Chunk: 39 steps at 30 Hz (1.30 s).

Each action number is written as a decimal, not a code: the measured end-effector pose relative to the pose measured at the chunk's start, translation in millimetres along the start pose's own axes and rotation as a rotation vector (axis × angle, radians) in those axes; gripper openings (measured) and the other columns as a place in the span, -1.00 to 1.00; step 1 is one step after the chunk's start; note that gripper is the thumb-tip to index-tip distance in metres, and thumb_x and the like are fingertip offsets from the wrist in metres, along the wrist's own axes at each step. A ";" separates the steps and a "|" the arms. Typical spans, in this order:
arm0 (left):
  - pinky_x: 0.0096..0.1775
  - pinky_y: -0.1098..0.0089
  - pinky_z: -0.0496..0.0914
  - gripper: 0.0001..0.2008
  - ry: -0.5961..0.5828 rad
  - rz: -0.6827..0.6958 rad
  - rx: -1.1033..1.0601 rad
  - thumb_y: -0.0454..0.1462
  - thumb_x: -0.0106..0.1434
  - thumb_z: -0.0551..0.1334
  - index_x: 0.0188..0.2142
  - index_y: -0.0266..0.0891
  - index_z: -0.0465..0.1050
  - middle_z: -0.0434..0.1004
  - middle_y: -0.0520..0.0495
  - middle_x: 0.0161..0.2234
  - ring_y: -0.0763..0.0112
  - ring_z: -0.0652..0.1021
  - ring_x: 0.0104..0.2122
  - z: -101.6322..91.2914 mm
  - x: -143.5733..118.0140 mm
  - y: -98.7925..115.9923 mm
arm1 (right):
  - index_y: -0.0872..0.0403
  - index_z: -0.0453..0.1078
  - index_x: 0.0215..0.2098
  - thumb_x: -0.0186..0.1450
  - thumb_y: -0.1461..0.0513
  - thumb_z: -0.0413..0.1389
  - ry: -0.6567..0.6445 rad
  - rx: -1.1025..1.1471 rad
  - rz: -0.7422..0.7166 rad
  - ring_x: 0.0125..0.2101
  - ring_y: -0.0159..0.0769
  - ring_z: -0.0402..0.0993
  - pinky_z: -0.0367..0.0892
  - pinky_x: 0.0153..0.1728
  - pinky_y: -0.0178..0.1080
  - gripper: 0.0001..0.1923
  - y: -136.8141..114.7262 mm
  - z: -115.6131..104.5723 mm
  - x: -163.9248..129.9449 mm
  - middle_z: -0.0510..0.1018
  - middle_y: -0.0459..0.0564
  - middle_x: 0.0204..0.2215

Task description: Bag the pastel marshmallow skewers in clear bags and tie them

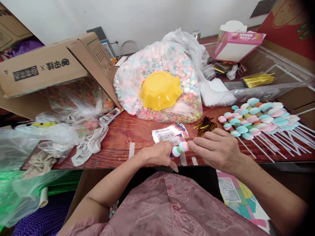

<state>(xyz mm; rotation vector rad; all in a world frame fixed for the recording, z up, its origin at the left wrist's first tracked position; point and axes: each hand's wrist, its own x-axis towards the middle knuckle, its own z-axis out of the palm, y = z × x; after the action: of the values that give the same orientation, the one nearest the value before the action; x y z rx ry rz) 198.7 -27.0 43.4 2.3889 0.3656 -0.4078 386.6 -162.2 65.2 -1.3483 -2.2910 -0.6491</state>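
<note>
Close to the table's front edge, both hands meet at a short row of marshmallows (pixel 177 150), blue-white and pink with a green piece between them. My left hand (pixel 158 154) is closed around its left end; any stick inside is hidden. At the pink end, my right hand (pixel 216 149) pinches with thumb and fingers. Just behind the hands lie printed clear packets (pixel 169 133). A bunch of gold-brown twist ties (pixel 206 126) rests beyond the right hand. Finished-looking marshmallow skewers (pixel 261 118) on white sticks are piled to the right.
A large clear bag of marshmallows (pixel 128 78) stands at the back, with a yellow wavy bowl (pixel 159 90) upside down on it. An open cardboard box (pixel 44 68) is at left, near grey cloth (pixel 90 146). A clear bin (pixel 265 93) and white sticks or bags (pixel 216 93) occupy the right back.
</note>
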 end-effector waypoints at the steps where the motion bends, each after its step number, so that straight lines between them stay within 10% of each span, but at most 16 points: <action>1: -0.52 0.41 0.14 -0.62 -0.003 -0.011 0.020 -0.02 -0.01 0.40 -0.58 -0.22 0.33 0.25 0.10 -0.63 0.46 0.31 -0.59 -1.0 0.5 0.7 | 0.00 0.43 -0.21 0.38 0.27 0.04 -0.004 -0.003 -0.022 -0.43 -0.35 0.29 0.02 -0.39 -0.18 -0.87 0.2 -2.3 2.1 0.58 -0.12 -0.37; 15: -0.46 0.47 0.14 -0.62 -0.061 0.082 -0.620 -0.09 -0.13 0.48 -0.49 -0.27 0.39 0.26 0.17 -0.56 0.54 0.27 -0.51 1.2 1.2 -5.4 | 0.07 0.40 -0.23 0.35 0.32 0.01 0.000 0.005 0.037 -0.46 -0.36 0.26 -0.01 -0.42 -0.19 -0.87 -9.1 3.9 -5.1 0.53 -0.08 -0.47; 29: -0.41 0.43 0.24 -0.71 -0.033 -0.020 -0.214 -0.14 -0.02 0.43 -0.35 -0.25 0.52 0.48 0.07 -0.48 0.39 0.46 -0.45 -3.2 0.0 10.6 | 0.11 0.44 -0.39 0.32 0.40 -0.09 -0.055 0.100 0.179 -0.51 -0.33 0.17 -0.07 -0.45 -0.18 -0.71 -42.2 15.9 -15.5 0.38 -0.08 -0.58; 35: -0.07 0.23 0.33 -0.15 0.110 0.092 -0.158 -0.02 -0.14 0.49 0.14 -0.22 0.33 0.49 -0.19 0.01 0.10 0.49 -0.07 -13.3 -15.7 -7.3 | 0.10 0.47 -0.36 0.32 0.39 -0.01 0.047 0.087 0.206 -0.49 -0.36 0.21 -0.01 -0.42 -0.21 -0.77 -37.3 11.4 -17.8 0.44 -0.08 -0.57; 39: -0.13 0.35 0.33 -0.38 -0.012 0.168 -0.275 -0.02 -0.09 0.47 -0.06 -0.22 0.47 0.54 -0.04 -0.17 0.23 0.49 -0.17 -13.1 -19.1 -20.7 | 0.11 0.48 -0.27 0.30 0.39 0.04 0.115 0.083 0.226 -0.48 -0.36 0.24 0.00 -0.42 -0.21 -0.82 -39.4 9.4 -19.0 0.49 -0.08 -0.54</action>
<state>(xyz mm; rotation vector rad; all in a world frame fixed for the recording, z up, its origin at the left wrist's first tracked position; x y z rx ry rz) 176.3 -6.0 48.2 2.1278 0.1983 -0.2750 359.3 -186.8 39.7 -1.4632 -2.0157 -0.5357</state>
